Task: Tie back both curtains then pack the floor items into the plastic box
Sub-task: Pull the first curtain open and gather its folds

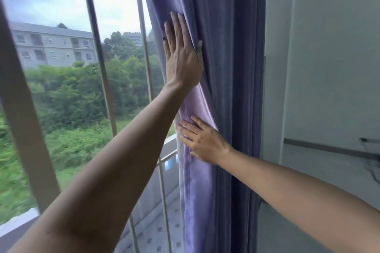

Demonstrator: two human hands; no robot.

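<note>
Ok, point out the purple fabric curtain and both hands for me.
purple fabric curtain (230,68): head view, on the gathered folds.
left hand (182,55): head view, back of the hand, fingers flat on the curtain.
right hand (205,141): head view, back of the hand.

arms: both bare, no sleeves in view | left hand (182,55) | right hand (202,141) (no rings)

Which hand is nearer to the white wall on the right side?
Right. The right hand rests flat low on the purple curtain, nearer the wall; the left hand presses higher, toward the window.
</note>
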